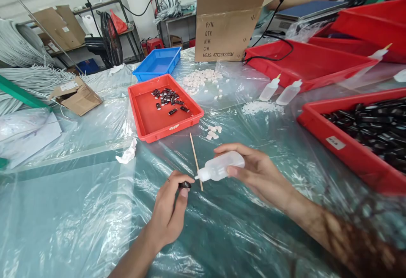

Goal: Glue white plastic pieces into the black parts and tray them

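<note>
My left hand [169, 210] pinches a small black part [184, 184] between thumb and fingers, low in the middle of the view. My right hand [253, 172] is wrapped round a small translucent squeeze bottle [222, 166] lying sideways, its nozzle tip pointing left and almost touching the black part. A thin wooden stick [196, 160] lies on the plastic sheet just behind the nozzle. A red tray [163, 106] with several black parts sits farther back.
A plastic-covered table [95, 210] carries a blue tray [157, 63], piles of white pieces [203, 79], two more squeeze bottles [279, 91], red bins [349, 142] of black parts at right, a cardboard box [226, 20] and a crumpled tissue [127, 153].
</note>
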A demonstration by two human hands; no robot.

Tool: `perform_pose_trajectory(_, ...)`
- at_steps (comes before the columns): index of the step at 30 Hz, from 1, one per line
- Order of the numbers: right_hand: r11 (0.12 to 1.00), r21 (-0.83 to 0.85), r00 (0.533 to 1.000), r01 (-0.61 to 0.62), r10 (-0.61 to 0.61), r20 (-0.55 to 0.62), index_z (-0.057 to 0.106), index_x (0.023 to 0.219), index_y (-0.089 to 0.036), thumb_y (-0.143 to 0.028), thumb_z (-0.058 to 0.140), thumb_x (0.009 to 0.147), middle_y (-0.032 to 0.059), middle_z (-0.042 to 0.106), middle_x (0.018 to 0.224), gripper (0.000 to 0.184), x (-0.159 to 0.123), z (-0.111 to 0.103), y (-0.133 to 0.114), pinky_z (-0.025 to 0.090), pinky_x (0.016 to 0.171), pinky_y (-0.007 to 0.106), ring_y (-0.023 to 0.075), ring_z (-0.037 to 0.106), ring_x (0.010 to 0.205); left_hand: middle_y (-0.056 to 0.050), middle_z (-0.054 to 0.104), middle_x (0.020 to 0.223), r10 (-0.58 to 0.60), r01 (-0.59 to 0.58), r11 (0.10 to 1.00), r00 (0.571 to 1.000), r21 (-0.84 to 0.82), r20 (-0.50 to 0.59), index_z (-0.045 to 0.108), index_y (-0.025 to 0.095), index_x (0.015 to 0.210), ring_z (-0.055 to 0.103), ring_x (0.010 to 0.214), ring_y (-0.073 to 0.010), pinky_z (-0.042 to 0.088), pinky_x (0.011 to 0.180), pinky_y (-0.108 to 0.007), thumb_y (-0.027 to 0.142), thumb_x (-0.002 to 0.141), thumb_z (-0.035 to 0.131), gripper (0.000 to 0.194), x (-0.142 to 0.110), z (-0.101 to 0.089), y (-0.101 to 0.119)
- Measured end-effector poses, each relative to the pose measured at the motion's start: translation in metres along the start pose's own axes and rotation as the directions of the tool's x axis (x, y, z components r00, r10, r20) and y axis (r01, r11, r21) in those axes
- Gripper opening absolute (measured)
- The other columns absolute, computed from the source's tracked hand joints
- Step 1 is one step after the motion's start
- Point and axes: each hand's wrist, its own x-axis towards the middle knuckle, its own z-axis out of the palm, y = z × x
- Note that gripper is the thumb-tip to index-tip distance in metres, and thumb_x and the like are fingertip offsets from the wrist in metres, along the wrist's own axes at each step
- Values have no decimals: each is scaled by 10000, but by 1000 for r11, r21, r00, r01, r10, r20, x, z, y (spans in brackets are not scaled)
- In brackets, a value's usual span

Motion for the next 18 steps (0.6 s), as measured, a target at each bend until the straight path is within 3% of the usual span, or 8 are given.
perform_pose_trajectory(3,925,324,979,-201,196,49,837,1081,-226,-513,876,850,50,781,985,370,3,6,13,565,657,232,123,645,737,-4,602,840,-44,46,990,999,-132,16,651,299,1092,637,720,-154,533,720,-288,273,999,334,331,3,-1,2)
perform_pose_trajectory(6,862,424,959,-277,274,70,839,1062,-203,-521,876,849,49,759,951,385,4,10,20,559,648,248,113,606,688,-29,655,956,-64,57,975,998,-216,-26,661,296,1142,680,866,-177,552,820,-301,303,968,478,253,6,4,-3)
perform_pose_trajectory(10,957,224,983,-181,186,0,790,1133,-207,-493,890,846,35,768,918,417,1,10,22,544,624,257,118,615,651,-6,652,917,-81,42,977,981,-209,-178,685,289,990,662,820,-164,556,785,-292,294,847,687,143,7,10,-12)
perform_pose_trajectory(14,1000,-6,998,-23,23,-55,774,1128,-235,-475,866,871,28,788,927,363,-6,11,23,580,657,264,146,683,716,23,652,845,-60,26,993,947,-111,-316,668,281,849,650,772,-158,527,730,-282,315,806,724,79,8,10,-16)
perform_pose_trajectory(18,994,-110,999,27,-29,-15,767,1105,-227,-462,830,896,39,808,962,321,-8,15,24,625,714,268,173,752,818,32,663,823,-3,-10,1000,924,-30,-383,653,282,842,652,763,-160,515,723,-282,332,799,729,101,8,9,-14)
